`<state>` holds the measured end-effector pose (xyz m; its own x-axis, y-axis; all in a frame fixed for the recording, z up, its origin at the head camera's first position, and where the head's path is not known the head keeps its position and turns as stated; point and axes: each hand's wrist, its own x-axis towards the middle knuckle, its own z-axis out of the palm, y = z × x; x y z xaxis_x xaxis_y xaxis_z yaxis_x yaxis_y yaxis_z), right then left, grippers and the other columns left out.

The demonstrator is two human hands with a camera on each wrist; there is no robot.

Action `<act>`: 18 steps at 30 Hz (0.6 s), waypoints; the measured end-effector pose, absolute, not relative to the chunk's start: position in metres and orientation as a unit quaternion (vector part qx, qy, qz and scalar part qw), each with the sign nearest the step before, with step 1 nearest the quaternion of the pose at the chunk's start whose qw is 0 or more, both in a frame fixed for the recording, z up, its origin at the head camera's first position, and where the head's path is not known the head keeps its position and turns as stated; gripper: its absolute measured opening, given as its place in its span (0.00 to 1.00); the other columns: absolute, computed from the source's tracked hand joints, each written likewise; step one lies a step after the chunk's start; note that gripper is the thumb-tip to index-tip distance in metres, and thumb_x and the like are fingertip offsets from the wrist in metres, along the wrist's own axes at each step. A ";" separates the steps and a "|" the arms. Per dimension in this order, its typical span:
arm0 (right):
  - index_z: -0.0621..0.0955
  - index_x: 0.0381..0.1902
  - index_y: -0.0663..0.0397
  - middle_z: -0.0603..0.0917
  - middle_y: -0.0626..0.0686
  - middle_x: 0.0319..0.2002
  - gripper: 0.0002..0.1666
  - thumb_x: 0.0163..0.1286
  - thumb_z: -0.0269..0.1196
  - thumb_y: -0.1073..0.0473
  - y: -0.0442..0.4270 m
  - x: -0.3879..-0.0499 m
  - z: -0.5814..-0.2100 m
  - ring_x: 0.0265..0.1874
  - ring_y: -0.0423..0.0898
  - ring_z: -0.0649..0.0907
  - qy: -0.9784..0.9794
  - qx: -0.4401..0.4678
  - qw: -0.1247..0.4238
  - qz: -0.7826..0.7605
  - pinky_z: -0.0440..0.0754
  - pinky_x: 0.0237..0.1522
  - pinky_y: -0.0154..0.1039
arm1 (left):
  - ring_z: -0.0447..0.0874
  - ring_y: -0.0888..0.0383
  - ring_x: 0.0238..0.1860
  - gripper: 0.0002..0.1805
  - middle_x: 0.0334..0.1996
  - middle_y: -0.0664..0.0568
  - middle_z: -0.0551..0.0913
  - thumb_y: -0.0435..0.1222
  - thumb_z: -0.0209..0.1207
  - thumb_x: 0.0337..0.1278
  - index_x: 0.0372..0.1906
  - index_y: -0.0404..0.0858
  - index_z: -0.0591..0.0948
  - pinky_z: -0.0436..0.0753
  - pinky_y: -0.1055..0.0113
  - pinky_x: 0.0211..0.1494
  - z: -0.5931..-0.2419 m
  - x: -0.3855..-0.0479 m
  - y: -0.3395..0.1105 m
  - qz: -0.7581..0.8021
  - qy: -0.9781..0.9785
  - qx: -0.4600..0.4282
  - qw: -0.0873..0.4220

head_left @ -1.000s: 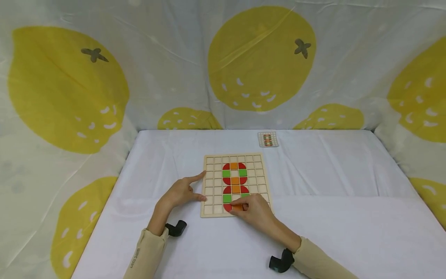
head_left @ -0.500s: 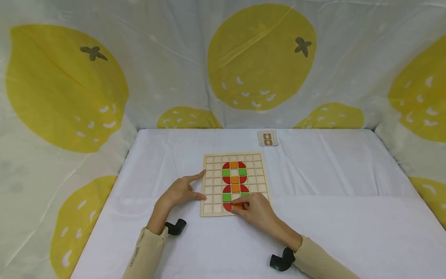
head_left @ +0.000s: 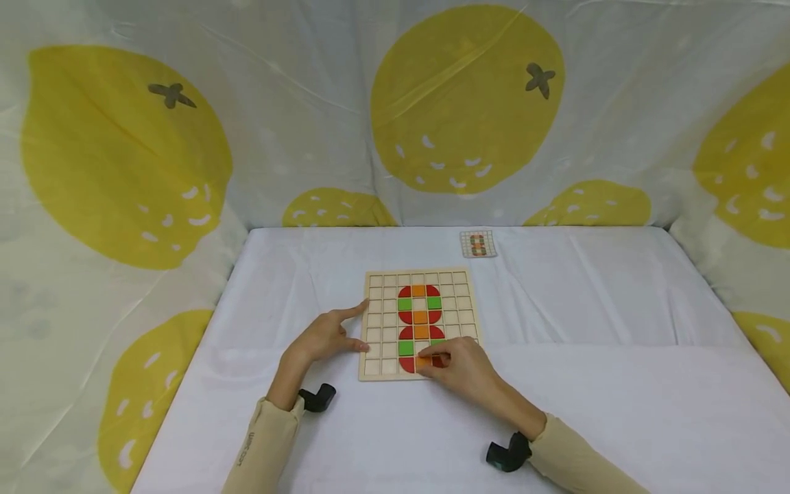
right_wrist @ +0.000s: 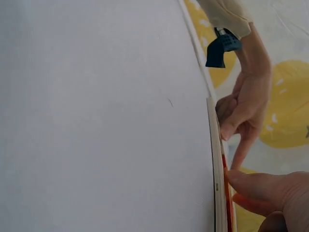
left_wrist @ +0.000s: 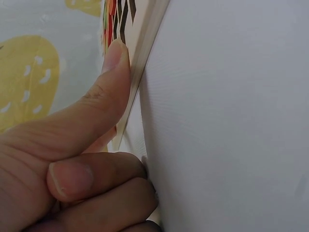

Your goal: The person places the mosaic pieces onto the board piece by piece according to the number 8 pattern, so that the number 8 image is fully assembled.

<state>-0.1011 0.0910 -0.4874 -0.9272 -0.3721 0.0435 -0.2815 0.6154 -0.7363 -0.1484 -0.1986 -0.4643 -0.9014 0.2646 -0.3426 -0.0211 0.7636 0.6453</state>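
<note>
A light wooden grid board (head_left: pixel 382 319) lies flat on the white-covered table. Red rounded tiles (head_left: pixel 405 318), green square tiles (head_left: pixel 405 348) and orange square tiles (head_left: pixel 419 291) form a figure-eight-like pattern in its grid. My right hand (head_left: pixel 465 374) bends over the near row, thumb and index fingertip pinching an orange square tile (head_left: pixel 424 361) seated there; it partly hides the tiles on the right. Along the board's left edge, my left hand (head_left: pixel 319 337) presses with spread index finger and thumb (left_wrist: pixel 112 60). Its other fingers are folded in the left wrist view.
A small card (head_left: pixel 478 244) printed with a similar pattern lies behind the board. Black wrist devices (head_left: pixel 317 398) are worn at both sleeves. White cloth with yellow lemon prints (head_left: pixel 465 99) surrounds the table at the back and sides.
My right fingertips have shifted slightly right, from the join of the near-left red tile and the orange tile onto the orange one. More of the red tile shows. The left hand stays at the edge.
</note>
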 end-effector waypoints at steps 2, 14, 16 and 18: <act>0.93 0.40 0.50 0.60 0.40 0.13 0.12 0.58 0.79 0.56 0.094 -0.103 -0.484 0.15 0.33 0.59 0.897 -0.173 0.055 -0.404 0.53 0.21 0.29 | 0.57 0.62 0.19 0.53 0.15 0.59 0.60 0.45 0.77 0.51 0.81 0.53 0.62 0.62 0.67 0.29 -0.463 -0.149 -0.199 0.336 0.915 0.066 0.213; 0.91 0.44 0.54 0.61 0.43 0.15 0.10 0.68 0.72 0.55 0.152 -0.140 -0.453 0.17 0.38 0.61 0.919 -0.143 -0.042 -0.366 0.58 0.22 0.33 | 0.59 0.60 0.22 0.53 0.18 0.57 0.61 0.45 0.77 0.52 0.82 0.53 0.61 0.63 0.65 0.32 -0.460 -0.149 -0.204 0.321 0.919 0.056 0.220; 0.91 0.44 0.55 0.63 0.43 0.15 0.11 0.70 0.71 0.55 0.169 -0.146 -0.447 0.16 0.38 0.62 0.923 -0.140 -0.065 -0.352 0.59 0.22 0.33 | 0.59 0.60 0.23 0.53 0.18 0.58 0.61 0.47 0.76 0.53 0.82 0.53 0.60 0.63 0.65 0.32 -0.457 -0.149 -0.205 0.313 0.923 0.058 0.216; 0.91 0.45 0.56 0.65 0.44 0.15 0.11 0.70 0.70 0.55 0.186 -0.152 -0.441 0.16 0.38 0.63 0.927 -0.135 -0.084 -0.339 0.60 0.22 0.34 | 0.59 0.60 0.23 0.51 0.17 0.58 0.61 0.48 0.75 0.55 0.82 0.52 0.61 0.63 0.65 0.32 -0.452 -0.149 -0.207 0.305 0.928 0.058 0.208</act>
<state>-0.1515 0.1856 -0.4414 -0.9491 -0.1939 0.2483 -0.3083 0.7339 -0.6053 -0.1494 -0.2073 -0.4524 -0.9073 0.2334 -0.3499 -0.0200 0.8070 0.5902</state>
